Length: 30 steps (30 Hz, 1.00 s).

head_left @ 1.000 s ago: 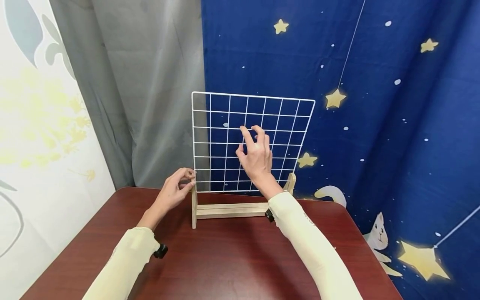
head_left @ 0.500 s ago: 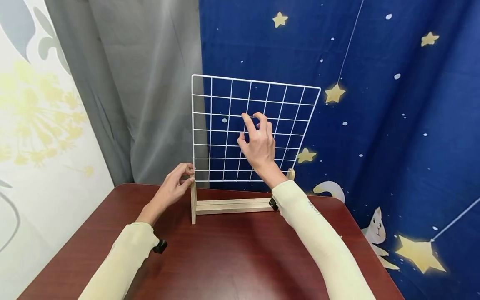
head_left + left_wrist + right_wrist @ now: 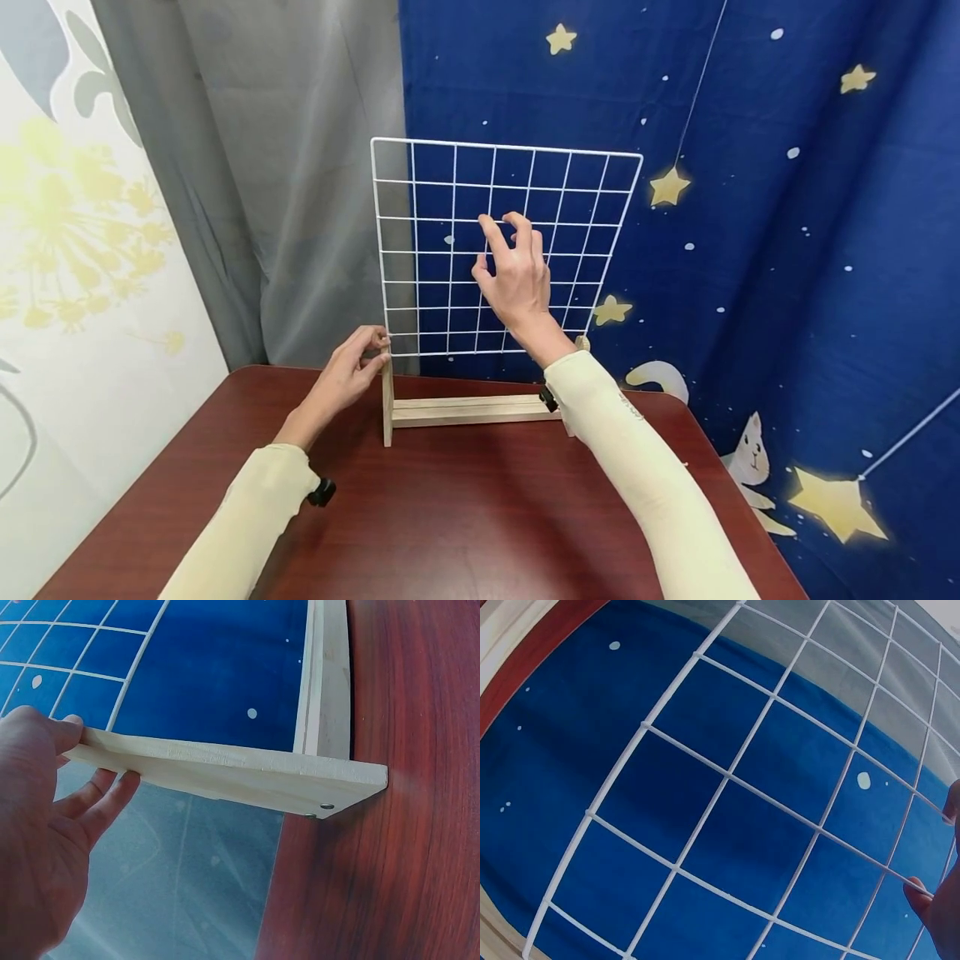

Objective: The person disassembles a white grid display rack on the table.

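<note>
1. White is being shown by the wire grid (image 3: 451, 252), patterned in squares.
2. Pale beige is being displayed by the wooden stand (image 3: 465, 410).
3. Reddish brown, dark-grained, is being shown by the table (image 3: 450, 517).
4. Deep blue, starred yellow and dotted white, is being carried by the curtain (image 3: 750, 92).
5. Grey is being shown by the drape (image 3: 315, 175).
6. Cream is being displayed by the sleeves (image 3: 660, 475).

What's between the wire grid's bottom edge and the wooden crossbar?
Bare space between the side posts; the head view shows curtain and table behind it.
</note>
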### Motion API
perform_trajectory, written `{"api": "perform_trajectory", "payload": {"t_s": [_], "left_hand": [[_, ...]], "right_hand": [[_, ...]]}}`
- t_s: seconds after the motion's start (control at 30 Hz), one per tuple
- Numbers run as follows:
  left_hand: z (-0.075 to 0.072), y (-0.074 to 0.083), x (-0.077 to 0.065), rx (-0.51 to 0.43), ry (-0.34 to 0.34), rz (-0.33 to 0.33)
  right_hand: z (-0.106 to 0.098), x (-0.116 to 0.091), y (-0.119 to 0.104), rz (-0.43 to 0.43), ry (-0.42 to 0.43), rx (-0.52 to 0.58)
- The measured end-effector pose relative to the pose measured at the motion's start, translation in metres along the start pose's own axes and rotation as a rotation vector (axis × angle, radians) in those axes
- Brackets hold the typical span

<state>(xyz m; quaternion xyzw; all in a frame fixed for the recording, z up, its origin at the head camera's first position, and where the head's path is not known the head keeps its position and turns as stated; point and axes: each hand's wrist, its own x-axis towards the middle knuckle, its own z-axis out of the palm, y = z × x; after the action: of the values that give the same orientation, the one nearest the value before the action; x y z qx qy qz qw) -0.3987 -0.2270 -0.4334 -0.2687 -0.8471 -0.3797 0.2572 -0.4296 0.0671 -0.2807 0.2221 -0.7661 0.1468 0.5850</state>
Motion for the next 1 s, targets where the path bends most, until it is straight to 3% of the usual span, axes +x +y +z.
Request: {"api": "perform_trajectory", "payload": {"t_s": [0.27, 0.5, 0.8, 1.0], "left_hand": [[0.006, 0.0, 0.01, -0.006, -0.019, 0.025], [0.008, 0.001, 0.011, -0.009, -0.02, 0.023], [-0.002, 0.002, 0.0, -0.022, -0.069, -0.01], [-0.011, 0.006, -0.012, -0.096, -0.056, -0.055]], "right_hand": [[-0.007, 0.011, 0.005, -0.043, -0.008, -0.029], [-0.017, 0.026, 0.011, -0.039, 0.042, -0.024], [-0.042, 0.038, 0.026, -0.083, 0.047, -0.045], [-0.06, 0.033, 0.039, -0.045, 0.032, -0.062]]}}
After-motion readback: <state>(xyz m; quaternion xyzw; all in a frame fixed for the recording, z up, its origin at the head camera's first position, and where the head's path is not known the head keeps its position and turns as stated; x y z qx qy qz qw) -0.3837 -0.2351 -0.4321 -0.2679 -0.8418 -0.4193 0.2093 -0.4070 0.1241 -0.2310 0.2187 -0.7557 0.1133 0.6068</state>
